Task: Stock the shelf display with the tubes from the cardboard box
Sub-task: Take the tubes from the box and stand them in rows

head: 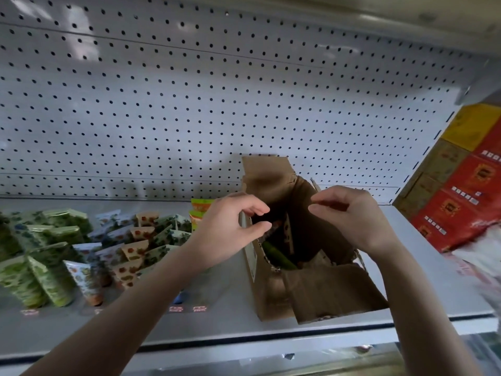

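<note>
On the shelf before you, the cardboard box stands open, a green tube lying inside; your left hand pinches the top of its left wall; your right hand is curled at the right flap, and I cannot tell whether it grips it; tubes stand in rows well to the left.

a brown cardboard box stands upright on the white shelf display, right of centre, top flaps opened; the rear flap rises against the display's perforated back, the front flap folds down and outward; inside, in shadow, a green tube lies slanted, the rest too dark to make out; left of the box, rows of tubes stand cap-down, crimped ends up; green-patterned ones farthest left, blue and orange-printed ones nearer the box
</note>
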The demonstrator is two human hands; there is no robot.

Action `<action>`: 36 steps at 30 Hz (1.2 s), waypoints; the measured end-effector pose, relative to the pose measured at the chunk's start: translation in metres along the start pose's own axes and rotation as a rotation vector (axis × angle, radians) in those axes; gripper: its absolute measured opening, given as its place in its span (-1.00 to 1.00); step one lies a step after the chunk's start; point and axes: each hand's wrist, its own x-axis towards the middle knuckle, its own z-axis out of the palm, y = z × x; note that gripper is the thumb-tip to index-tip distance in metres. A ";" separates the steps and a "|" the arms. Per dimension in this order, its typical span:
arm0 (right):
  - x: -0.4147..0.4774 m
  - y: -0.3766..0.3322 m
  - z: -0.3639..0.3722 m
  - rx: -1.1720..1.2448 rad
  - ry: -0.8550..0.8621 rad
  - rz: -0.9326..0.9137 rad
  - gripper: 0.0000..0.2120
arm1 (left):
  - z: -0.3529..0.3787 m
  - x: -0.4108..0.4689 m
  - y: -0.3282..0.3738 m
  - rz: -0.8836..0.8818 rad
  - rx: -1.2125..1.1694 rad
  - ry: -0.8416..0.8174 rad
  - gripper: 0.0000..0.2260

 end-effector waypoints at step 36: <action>0.018 0.005 0.036 -0.808 -0.857 0.029 -0.71 | -0.005 0.001 -0.012 -0.084 0.028 0.068 -0.87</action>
